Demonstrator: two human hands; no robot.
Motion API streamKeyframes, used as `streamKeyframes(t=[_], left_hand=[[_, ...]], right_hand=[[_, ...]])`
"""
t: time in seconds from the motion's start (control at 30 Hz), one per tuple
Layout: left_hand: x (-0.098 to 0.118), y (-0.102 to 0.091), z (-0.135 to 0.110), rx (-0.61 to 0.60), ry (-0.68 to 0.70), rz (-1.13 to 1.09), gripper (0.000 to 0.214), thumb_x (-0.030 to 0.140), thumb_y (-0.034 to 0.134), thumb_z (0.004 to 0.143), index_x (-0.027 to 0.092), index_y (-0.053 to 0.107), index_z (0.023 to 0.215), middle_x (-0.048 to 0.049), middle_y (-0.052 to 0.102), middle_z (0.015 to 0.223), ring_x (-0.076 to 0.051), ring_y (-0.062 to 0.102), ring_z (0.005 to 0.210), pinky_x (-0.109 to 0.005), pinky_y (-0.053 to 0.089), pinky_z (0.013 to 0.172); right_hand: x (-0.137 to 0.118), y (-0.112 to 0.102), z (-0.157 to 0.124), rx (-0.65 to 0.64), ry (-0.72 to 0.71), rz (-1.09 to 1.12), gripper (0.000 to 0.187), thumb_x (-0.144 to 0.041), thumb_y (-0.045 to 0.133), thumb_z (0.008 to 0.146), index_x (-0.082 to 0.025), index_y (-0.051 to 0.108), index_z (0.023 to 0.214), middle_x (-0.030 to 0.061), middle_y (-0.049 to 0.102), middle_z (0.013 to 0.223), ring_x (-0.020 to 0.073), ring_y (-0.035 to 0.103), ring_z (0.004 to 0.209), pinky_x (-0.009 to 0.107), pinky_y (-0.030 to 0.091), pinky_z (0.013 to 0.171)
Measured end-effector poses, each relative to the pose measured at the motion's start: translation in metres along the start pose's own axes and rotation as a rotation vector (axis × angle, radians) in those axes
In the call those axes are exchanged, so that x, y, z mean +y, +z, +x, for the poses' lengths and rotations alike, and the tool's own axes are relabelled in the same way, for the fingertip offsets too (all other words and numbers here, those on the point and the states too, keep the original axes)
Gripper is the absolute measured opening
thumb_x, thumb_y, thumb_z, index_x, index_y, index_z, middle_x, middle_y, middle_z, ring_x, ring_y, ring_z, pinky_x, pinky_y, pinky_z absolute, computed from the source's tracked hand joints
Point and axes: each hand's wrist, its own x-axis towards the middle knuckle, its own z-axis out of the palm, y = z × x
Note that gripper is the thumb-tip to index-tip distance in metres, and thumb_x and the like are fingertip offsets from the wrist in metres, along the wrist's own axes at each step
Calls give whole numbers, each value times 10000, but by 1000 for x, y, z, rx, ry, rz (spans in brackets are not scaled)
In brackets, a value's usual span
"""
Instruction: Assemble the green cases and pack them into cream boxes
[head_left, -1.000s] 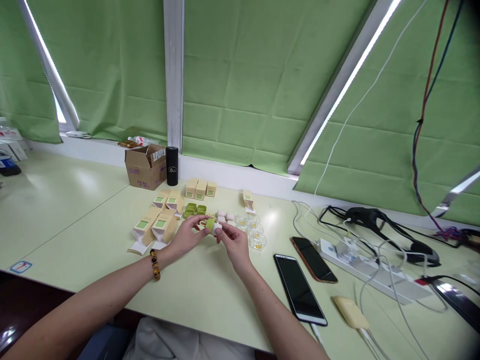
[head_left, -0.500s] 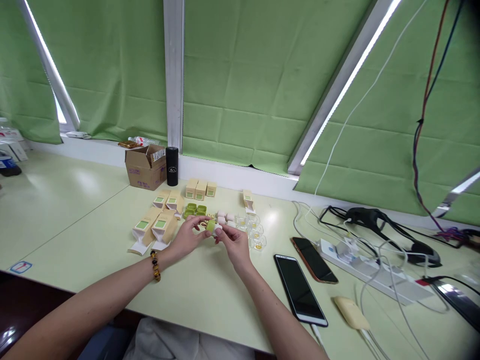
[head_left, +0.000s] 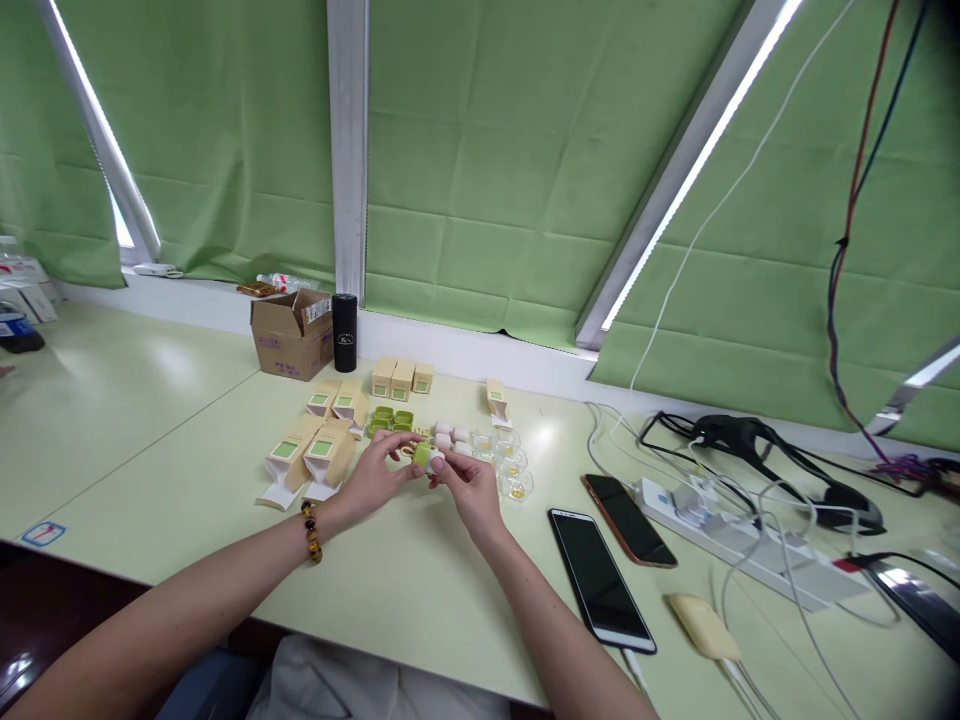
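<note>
A small piece with a green part and a white part (head_left: 423, 456) is held up between both hands over the table. My left hand (head_left: 376, 474) has its fingers closed around the green side. My right hand (head_left: 472, 492) pinches the white side with thumb and fingers. Just behind the hands lie several green square pieces (head_left: 382, 424), several pale pink blocks (head_left: 442, 440) and some gold-coloured bits (head_left: 420, 432) partly hidden by the fingers. Several clear plastic cups (head_left: 514, 484) with yellow in them stand right of my right hand.
Small tan cartons with open flaps (head_left: 328, 450) stand at left, with more cartons (head_left: 402, 378) behind. A brown cardboard box (head_left: 292, 340) and black tumbler (head_left: 345, 335) are by the wall. Phones (head_left: 600, 580), a power strip (head_left: 735, 545) and cables lie at right.
The green and white piece has turned slightly in my fingers, showing a little more of its green side. Both hands stay in almost the same place.
</note>
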Motion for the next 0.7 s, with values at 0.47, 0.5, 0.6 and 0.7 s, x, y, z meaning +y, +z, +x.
streamKeyframes(t=[0.47, 0.5, 0.6, 0.7], left_hand=[[-3, -1, 2, -24, -31, 15, 500, 472, 875, 798, 268, 782, 1245, -98, 645, 1156, -248, 649, 1020, -417, 552, 973], [-2, -1, 2, -23, -27, 13, 502, 482, 871, 800, 267, 784, 1245, -99, 645, 1154, -250, 648, 1024, -417, 551, 971], [-1, -1, 1, -23, -22, 5, 515, 512, 867, 797, 258, 788, 1238, -106, 648, 1163, -256, 648, 1034, -419, 545, 969], [0, -1, 1, -23, -28, 5, 518, 516, 866, 795, 246, 790, 1231, -108, 655, 1161, -252, 646, 1022, -420, 539, 971]], right_hand=[[4, -3, 1, -23, 3, -17, 451, -577, 795, 814, -178, 856, 1015, 54, 798, 782, 205, 710, 631, 345, 610, 675], [4, -3, 1, -27, 2, -21, 451, -579, 794, 816, -178, 856, 1011, 53, 798, 779, 206, 711, 632, 346, 611, 676], [3, -3, 0, -45, -2, -36, 446, -583, 785, 827, -176, 859, 993, 51, 791, 759, 214, 717, 640, 352, 618, 687], [3, -1, -1, -43, 5, -22, 455, -593, 791, 820, -174, 857, 984, 55, 794, 768, 218, 722, 638, 361, 626, 693]])
